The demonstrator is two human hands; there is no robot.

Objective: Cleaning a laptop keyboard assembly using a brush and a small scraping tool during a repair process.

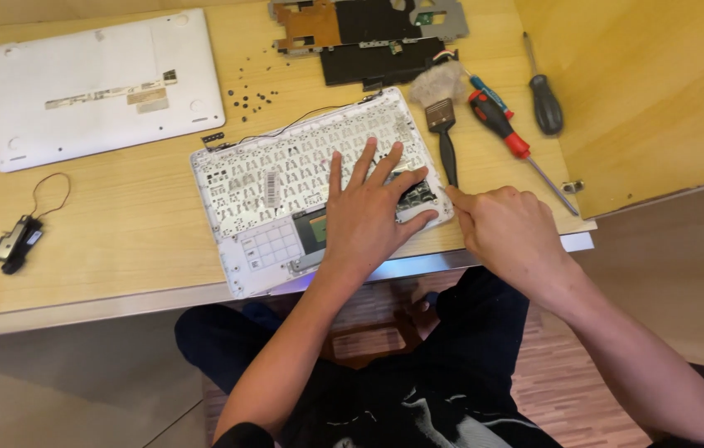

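A: Hands on an opened laptop shell. The left hand (368, 203) lies flat, fingers spread, on the underside of the white keyboard frame (286, 178), its thumb hooked at the frame's right end beside a dark exposed part (417, 196). The right hand (508, 226) is curled, forefinger pushing against that same right edge; whether anything is pinched in it cannot be told.

B: Where does the frame sit, and how does it lie?

A: It rests on the wooden desk (120, 224), near the front edge, partly overhanging it. Its long axis runs left to right but is tilted: the right end points up and away from the person, the left end nearer the lap. The inner face is up.

B: How is this step judged best done?

A: By steady downward pressure from the flat palm so the frame cannot slide off the edge, and a light fingertip at the corner, not a hard lever.

B: And around it?

A: A brush (443, 124) just beside the right corner, two screwdrivers (518, 124) beyond it, loose screws (248, 95) above, a white cover panel (103, 83) at upper left, boards (368, 33) at the top, and a small wired part (16, 241) well apart at left.
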